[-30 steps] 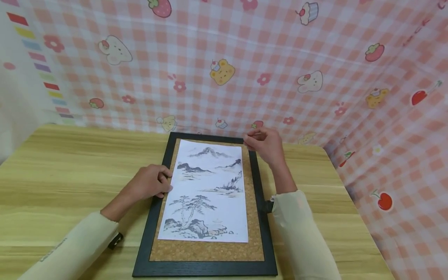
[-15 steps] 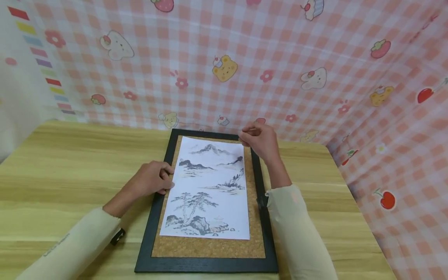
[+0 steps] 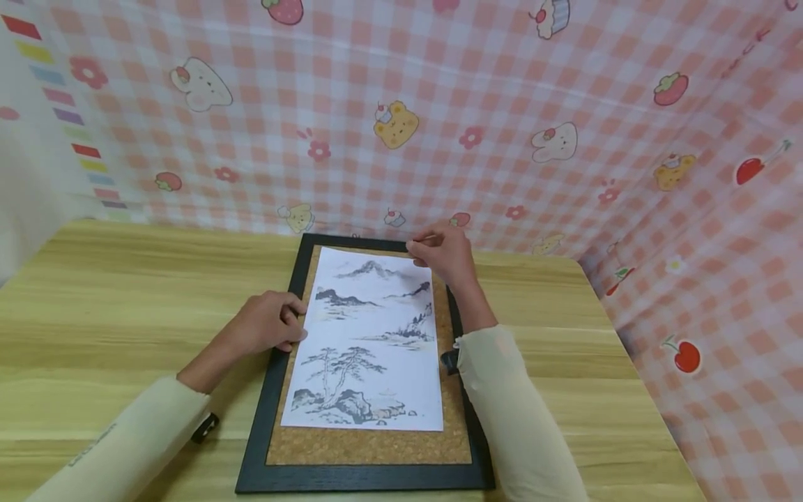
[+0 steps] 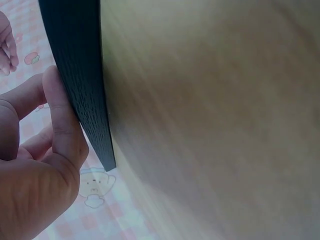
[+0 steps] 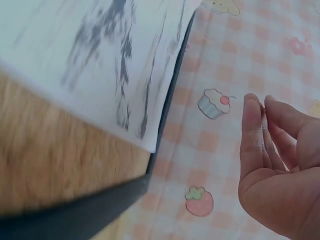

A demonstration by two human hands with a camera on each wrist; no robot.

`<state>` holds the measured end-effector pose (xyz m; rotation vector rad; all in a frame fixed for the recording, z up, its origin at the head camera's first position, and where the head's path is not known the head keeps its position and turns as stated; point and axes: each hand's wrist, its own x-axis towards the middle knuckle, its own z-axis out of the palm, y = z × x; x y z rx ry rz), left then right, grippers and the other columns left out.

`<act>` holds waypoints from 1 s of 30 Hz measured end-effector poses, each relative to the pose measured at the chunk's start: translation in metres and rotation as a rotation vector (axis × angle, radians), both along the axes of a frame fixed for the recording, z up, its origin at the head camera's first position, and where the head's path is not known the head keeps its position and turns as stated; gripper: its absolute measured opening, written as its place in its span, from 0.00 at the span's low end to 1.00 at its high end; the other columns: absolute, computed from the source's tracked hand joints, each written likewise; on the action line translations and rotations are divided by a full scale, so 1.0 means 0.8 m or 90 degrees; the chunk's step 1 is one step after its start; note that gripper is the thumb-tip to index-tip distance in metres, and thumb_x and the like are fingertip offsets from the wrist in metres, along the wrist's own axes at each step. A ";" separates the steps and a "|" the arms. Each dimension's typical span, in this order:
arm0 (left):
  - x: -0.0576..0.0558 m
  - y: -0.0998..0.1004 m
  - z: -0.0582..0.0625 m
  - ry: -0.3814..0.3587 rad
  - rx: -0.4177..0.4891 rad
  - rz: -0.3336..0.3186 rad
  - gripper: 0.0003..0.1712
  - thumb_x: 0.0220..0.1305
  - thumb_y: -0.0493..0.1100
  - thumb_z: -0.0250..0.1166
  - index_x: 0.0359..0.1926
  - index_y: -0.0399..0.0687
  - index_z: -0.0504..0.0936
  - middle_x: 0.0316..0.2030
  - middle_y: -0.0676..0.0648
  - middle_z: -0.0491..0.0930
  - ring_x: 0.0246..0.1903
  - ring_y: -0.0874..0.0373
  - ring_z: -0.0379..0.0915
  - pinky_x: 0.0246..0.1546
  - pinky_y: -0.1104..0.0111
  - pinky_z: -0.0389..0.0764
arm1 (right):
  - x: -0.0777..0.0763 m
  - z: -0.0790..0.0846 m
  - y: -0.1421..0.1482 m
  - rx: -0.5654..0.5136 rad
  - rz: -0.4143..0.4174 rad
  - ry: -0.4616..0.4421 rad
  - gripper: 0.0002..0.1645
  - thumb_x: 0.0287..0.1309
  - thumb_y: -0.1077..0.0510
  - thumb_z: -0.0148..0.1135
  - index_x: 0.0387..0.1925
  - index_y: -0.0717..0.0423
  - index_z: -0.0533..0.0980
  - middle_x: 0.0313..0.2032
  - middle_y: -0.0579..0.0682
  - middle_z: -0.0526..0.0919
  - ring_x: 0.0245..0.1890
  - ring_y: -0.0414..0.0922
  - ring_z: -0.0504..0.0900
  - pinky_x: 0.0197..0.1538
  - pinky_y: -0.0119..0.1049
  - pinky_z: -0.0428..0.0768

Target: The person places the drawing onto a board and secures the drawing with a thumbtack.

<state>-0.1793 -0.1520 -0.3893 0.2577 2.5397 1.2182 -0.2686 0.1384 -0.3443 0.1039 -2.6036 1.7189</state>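
Observation:
A white sheet of paper [image 3: 389, 314] with an ink landscape print lies on a cork board [image 3: 370, 446] inside a black frame [image 3: 364, 477]. My left hand [image 3: 266, 324] rests at the left side, its thumb and fingertips touching the paper's left edge over the frame. In the left wrist view, its bent fingers [image 4: 62, 115] are beside the black frame edge. Above the paper's top right corner is my right hand [image 3: 445, 258], thumb and fingertips close together. In the right wrist view, those fingertips [image 5: 250, 115] stand apart from the paper; whether something tiny is between them is unclear.
The frame lies on a light wood-grain table [image 3: 157, 300]. A pink checked cloth [image 3: 351, 90] with cartoon prints hangs behind and on the right. Both sleeves have a small dark device [image 3: 203, 427] near the wrist.
My right hand has moved left, from the frame's top right corner to above the paper's top right corner. The left hand stays at the paper's left edge.

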 end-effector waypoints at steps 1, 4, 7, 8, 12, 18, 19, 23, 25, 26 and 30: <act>0.000 0.000 0.000 0.000 0.003 0.000 0.22 0.55 0.35 0.65 0.51 0.30 0.73 0.29 0.42 0.81 0.22 0.58 0.80 0.27 0.67 0.82 | -0.001 -0.001 -0.003 -0.006 0.001 -0.007 0.12 0.53 0.59 0.67 0.39 0.61 0.80 0.41 0.57 0.81 0.34 0.46 0.86 0.37 0.34 0.84; 0.000 0.000 -0.002 0.000 0.010 -0.001 0.21 0.56 0.34 0.65 0.51 0.30 0.73 0.29 0.42 0.81 0.22 0.58 0.80 0.27 0.67 0.82 | -0.004 -0.005 -0.010 -0.011 -0.002 -0.022 0.13 0.54 0.59 0.66 0.40 0.62 0.80 0.40 0.59 0.83 0.34 0.49 0.86 0.37 0.34 0.85; 0.000 0.001 -0.004 -0.001 0.014 -0.004 0.21 0.56 0.34 0.65 0.51 0.30 0.73 0.29 0.42 0.81 0.22 0.58 0.80 0.27 0.66 0.82 | -0.006 -0.008 -0.015 -0.006 -0.010 -0.033 0.12 0.53 0.59 0.67 0.38 0.62 0.80 0.36 0.61 0.85 0.32 0.48 0.86 0.36 0.35 0.85; 0.000 0.002 -0.004 -0.002 0.014 -0.004 0.22 0.56 0.34 0.65 0.51 0.30 0.73 0.29 0.42 0.81 0.22 0.58 0.80 0.27 0.66 0.82 | -0.007 -0.010 -0.017 -0.005 -0.012 -0.034 0.12 0.53 0.59 0.67 0.38 0.62 0.80 0.36 0.61 0.85 0.31 0.47 0.86 0.36 0.35 0.85; 0.000 0.001 -0.004 -0.003 0.011 -0.001 0.22 0.56 0.35 0.65 0.51 0.31 0.73 0.30 0.42 0.81 0.22 0.58 0.80 0.27 0.66 0.82 | -0.008 -0.014 -0.023 -0.005 -0.009 -0.043 0.11 0.52 0.58 0.68 0.36 0.60 0.80 0.34 0.59 0.86 0.27 0.43 0.85 0.38 0.39 0.85; -0.002 -0.002 -0.004 -0.003 0.008 0.001 0.22 0.56 0.35 0.66 0.51 0.32 0.74 0.30 0.42 0.81 0.22 0.58 0.80 0.27 0.67 0.82 | -0.010 -0.015 -0.029 0.014 -0.010 -0.057 0.12 0.52 0.54 0.68 0.36 0.55 0.81 0.33 0.55 0.86 0.28 0.43 0.85 0.42 0.44 0.84; -0.002 -0.003 -0.005 -0.003 0.006 0.001 0.22 0.56 0.35 0.66 0.51 0.32 0.74 0.30 0.42 0.81 0.22 0.58 0.80 0.27 0.67 0.82 | -0.010 -0.015 -0.030 0.017 -0.010 -0.058 0.12 0.52 0.53 0.68 0.36 0.54 0.81 0.33 0.54 0.86 0.28 0.43 0.85 0.42 0.44 0.84; -0.002 -0.004 -0.005 -0.004 0.005 0.003 0.22 0.56 0.35 0.66 0.51 0.32 0.74 0.30 0.42 0.81 0.22 0.58 0.80 0.28 0.67 0.82 | -0.013 -0.015 -0.033 0.005 0.000 -0.056 0.11 0.53 0.55 0.67 0.37 0.56 0.81 0.34 0.56 0.85 0.29 0.44 0.85 0.41 0.42 0.84; -0.002 -0.005 -0.005 -0.006 0.009 0.005 0.22 0.56 0.35 0.66 0.51 0.33 0.74 0.30 0.42 0.81 0.22 0.58 0.80 0.28 0.67 0.83 | -0.015 -0.016 -0.035 -0.009 0.005 -0.057 0.11 0.53 0.56 0.67 0.38 0.57 0.80 0.35 0.58 0.85 0.29 0.44 0.85 0.40 0.40 0.85; -0.002 -0.005 -0.005 -0.007 0.012 0.004 0.22 0.56 0.35 0.65 0.51 0.32 0.74 0.31 0.41 0.81 0.22 0.58 0.80 0.28 0.67 0.83 | -0.016 -0.018 -0.036 -0.015 0.006 -0.057 0.11 0.53 0.57 0.67 0.38 0.58 0.80 0.35 0.58 0.85 0.29 0.44 0.85 0.39 0.40 0.85; -0.001 -0.004 -0.006 -0.009 0.024 0.003 0.22 0.56 0.35 0.65 0.52 0.32 0.74 0.31 0.41 0.81 0.23 0.57 0.80 0.28 0.66 0.83 | -0.019 -0.024 -0.039 -0.024 -0.007 -0.068 0.11 0.52 0.58 0.68 0.37 0.59 0.80 0.34 0.58 0.85 0.27 0.43 0.85 0.39 0.40 0.85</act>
